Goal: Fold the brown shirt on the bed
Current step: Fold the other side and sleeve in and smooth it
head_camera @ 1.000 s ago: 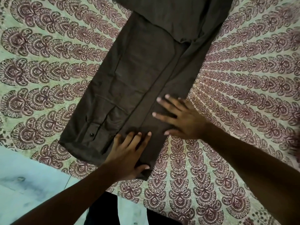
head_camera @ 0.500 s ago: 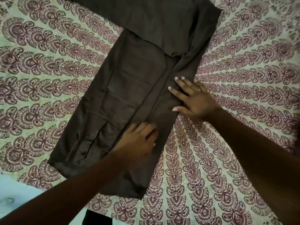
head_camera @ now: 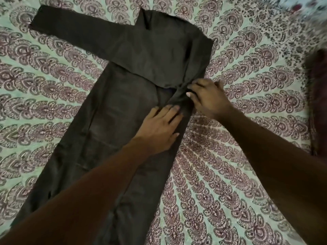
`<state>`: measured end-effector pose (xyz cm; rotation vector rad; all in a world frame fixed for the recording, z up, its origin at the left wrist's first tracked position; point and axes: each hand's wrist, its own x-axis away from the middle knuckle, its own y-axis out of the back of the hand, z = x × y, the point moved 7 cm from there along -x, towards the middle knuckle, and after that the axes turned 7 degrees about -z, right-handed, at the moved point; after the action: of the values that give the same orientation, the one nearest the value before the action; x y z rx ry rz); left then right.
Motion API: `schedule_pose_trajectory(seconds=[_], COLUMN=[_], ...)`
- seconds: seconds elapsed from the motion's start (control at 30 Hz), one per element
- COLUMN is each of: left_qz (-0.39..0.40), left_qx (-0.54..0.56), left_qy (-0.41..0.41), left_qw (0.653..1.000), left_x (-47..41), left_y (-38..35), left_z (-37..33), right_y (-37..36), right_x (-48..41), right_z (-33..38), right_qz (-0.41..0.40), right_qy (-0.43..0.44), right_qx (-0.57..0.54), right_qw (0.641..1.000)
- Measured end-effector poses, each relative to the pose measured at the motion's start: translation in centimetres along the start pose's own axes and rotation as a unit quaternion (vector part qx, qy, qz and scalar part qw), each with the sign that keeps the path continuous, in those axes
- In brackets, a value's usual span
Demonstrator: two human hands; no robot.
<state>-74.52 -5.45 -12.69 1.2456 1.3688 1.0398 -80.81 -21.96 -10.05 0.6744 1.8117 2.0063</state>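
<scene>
The brown shirt (head_camera: 138, 55) is spread flat on the bed (head_camera: 230, 183), which is covered with a pale green cloth printed with maroon motifs. The body of the shirt has been folded into a long, narrow strip that runs from the near left edge of the view up toward the far centre. One sleeve (head_camera: 74, 30) is laid out across the far part of the shirt and reaches well to the far left. Creases are seen along the length of the strip.

The left hand (head_camera: 159, 128) is laid palm down on the right part of the strip, about midway along it, with the fingers straight and close together, so that the cloth is pressed flat and nothing is grasped. The right hand (head_camera: 208, 98) is placed just beyond it, at the right edge of the shirt below the folded upper part. Its fingers are curled, and a small bunch of the cloth is pinched between them; the fabric is seen gathered toward the fingertips. The two hands are nearly touching.

At the far right edge a dark, blurred object (head_camera: 318, 103) is seen on the bed; it cannot be identified.
</scene>
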Motion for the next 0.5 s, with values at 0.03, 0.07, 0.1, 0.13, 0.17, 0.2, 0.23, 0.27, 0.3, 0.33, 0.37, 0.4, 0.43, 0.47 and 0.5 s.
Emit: schedule_pose_trajectory(seconds=[0.03, 0.07, 0.1, 0.13, 0.17, 0.2, 0.23, 0.27, 0.3, 0.33, 0.37, 0.4, 0.43, 0.47, 0.5], left_qz=[0.016, 0.027, 0.032, 0.031, 0.027, 0.023, 0.019, 0.018, 0.021, 0.021, 0.02, 0.02, 0.019, 0.018, 0.018], left_qx=[0.004, 0.013, 0.022, 0.028, 0.033, 0.037, 0.041, 0.042, 0.042, 0.042, 0.046, 0.05, 0.052, 0.054, 0.055], left_qy=[0.009, 0.016, 0.02, 0.022, 0.025, 0.029, 0.032, 0.033, 0.034, 0.035, 0.035, 0.033, 0.032, 0.033, 0.034], left_qw=[1.0, 0.999, 0.999, 0.999, 0.999, 0.999, 0.998, 0.998, 0.998, 0.998, 0.998, 0.998, 0.998, 0.998, 0.998], left_x=[-0.4, -0.5, -0.3, -0.1, 0.1, 0.1, 0.1, 0.1, 0.0, 0.0, 0.0, 0.0, 0.0, 0.0, 0.0], left_y=[-0.7, -1.4, -1.9, -2.1, -2.2, -2.3, -2.4, -2.3, -2.4, -2.5, -2.6, -2.7, -2.7, -2.8, -2.9], left_z=[0.5, 0.8, 1.0, 1.1, 1.2, 1.2, 1.2, 1.2, 1.3, 1.4, 1.5, 1.6, 1.6, 1.6, 1.7], right_y=[0.4, 1.0, 1.6, 2.2, 2.9, 3.3, 3.5, 3.5, 3.4, 3.4, 3.2, 2.9, 2.5, 2.0, 1.8], right_x=[-1.3, -2.5, -3.6, -4.8, -6.0, -7.2, -8.5, -9.8, -11.1, -12.3, -13.5, -14.5, -15.2, -15.9, -16.3], right_z=[-0.8, -1.5, -2.2, -2.9, -3.7, -4.5, -5.2, -5.9, -6.4, -6.8, -7.3, -8.0, -8.6, -9.5, -10.2], right_qz=[-0.011, -0.028, -0.049, -0.074, -0.098, -0.113, -0.118, -0.115, -0.104, -0.087, -0.064, -0.034, 0.003, 0.046, 0.081], right_qy=[-0.01, -0.023, -0.042, -0.068, -0.099, -0.128, -0.148, -0.156, -0.152, -0.142, -0.127, -0.115, -0.113, -0.117, -0.121], right_qx=[0.007, 0.01, 0.001, -0.019, -0.047, -0.077, -0.109, -0.136, -0.154, -0.16, -0.163, -0.174, -0.192, -0.196, -0.179], right_qw=[1.0, 0.999, 0.998, 0.995, 0.989, 0.982, 0.976, 0.972, 0.971, 0.973, 0.976, 0.977, 0.975, 0.972, 0.973])
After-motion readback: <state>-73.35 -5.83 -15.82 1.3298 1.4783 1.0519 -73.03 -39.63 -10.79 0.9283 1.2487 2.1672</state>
